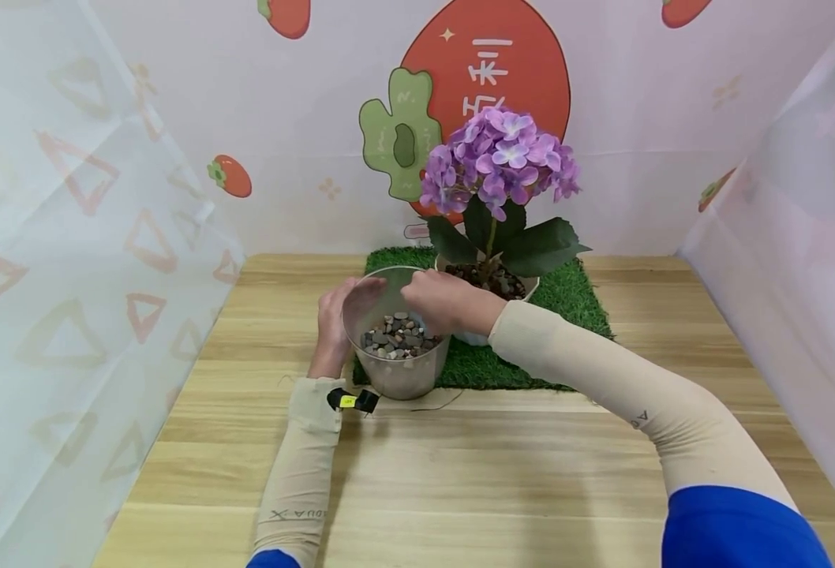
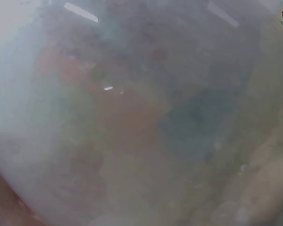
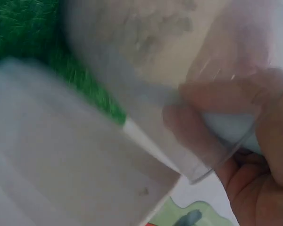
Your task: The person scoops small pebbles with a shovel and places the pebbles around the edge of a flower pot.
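Your work seems to be at the pebbles (image 1: 401, 338) in the clear tub (image 1: 396, 380): judging by how you hold things, you are steadying it with one hand and dipping in with the other. Your left hand (image 1: 335, 319) cups the tub's left side, fingers curved round the wall. Your right hand (image 1: 453, 304) is at the right of the mouth, fingers curled, and in the right wrist view they seem to pinch a pale blue piece (image 3: 230, 126) whose full shape you cannot make out through blur and plastic. The tub sits at the near left edge of the grass mat (image 1: 581, 315) on the bench (image 1: 460, 473); whether its base lies flat is hard to tell. Mixed grey, brown and whitish pebbles cover its bottom, well below the rim. Just beside it, to the right and behind, the white pot (image 3: 85, 136) holds the purple flower (image 1: 503, 162), with dark brown bits around the stem. Your next move probably calls for a firm left hold and clearance between your right wrist and the pot.
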`<state>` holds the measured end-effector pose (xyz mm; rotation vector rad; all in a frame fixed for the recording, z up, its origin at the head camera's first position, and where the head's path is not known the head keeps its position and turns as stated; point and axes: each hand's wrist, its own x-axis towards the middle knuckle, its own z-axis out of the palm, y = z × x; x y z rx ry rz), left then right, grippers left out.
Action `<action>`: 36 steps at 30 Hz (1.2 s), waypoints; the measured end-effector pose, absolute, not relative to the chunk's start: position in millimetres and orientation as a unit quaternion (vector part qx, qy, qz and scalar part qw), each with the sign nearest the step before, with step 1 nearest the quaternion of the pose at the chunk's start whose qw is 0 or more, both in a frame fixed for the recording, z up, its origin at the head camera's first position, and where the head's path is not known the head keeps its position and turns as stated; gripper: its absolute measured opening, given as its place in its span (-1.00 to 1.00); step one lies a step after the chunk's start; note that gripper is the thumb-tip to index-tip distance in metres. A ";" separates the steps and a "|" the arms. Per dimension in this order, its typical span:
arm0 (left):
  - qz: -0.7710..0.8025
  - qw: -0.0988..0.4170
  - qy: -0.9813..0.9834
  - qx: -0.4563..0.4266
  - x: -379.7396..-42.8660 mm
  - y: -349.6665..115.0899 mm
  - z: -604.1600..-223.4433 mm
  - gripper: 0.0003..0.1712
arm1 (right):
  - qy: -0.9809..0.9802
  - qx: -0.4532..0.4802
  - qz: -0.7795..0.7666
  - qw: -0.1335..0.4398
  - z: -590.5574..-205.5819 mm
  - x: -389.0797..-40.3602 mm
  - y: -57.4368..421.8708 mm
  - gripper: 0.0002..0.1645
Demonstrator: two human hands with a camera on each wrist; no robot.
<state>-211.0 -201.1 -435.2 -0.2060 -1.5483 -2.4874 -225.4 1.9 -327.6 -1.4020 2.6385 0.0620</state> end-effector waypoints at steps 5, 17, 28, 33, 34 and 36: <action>-0.838 0.109 -0.532 -0.061 -210.7 -202.1 -437.6 -0.53 | 0.878 -0.469 -0.049 0.079 -335.1 -229.0 5.5 -0.77; -0.823 0.113 -0.553 -0.062 -211.6 -203.1 -437.1 -0.50 | 0.845 -0.493 -0.183 0.094 -344.6 -225.5 9.9 -0.76; -0.812 0.115 -0.566 -0.080 -211.8 -201.6 -437.5 -0.54 | 0.841 -0.471 -0.238 0.121 -348.8 -225.6 21.6 -0.81; -0.818 0.113 -0.556 -0.096 -214.1 -204.0 -439.5 -0.58 | 0.838 -0.452 -0.279 0.124 -349.0 -223.7 28.4 -0.83; -0.817 0.113 -0.558 -0.096 -214.2 -204.4 -439.8 -0.57 | 0.839 -0.446 -0.286 0.125 -349.4 -223.3 29.6 -0.84; -0.814 0.112 -0.563 -0.091 -214.0 -204.3 -439.6 -0.56 | 0.840 -0.433 -0.300 0.128 -349.9 -222.6 32.4 -0.85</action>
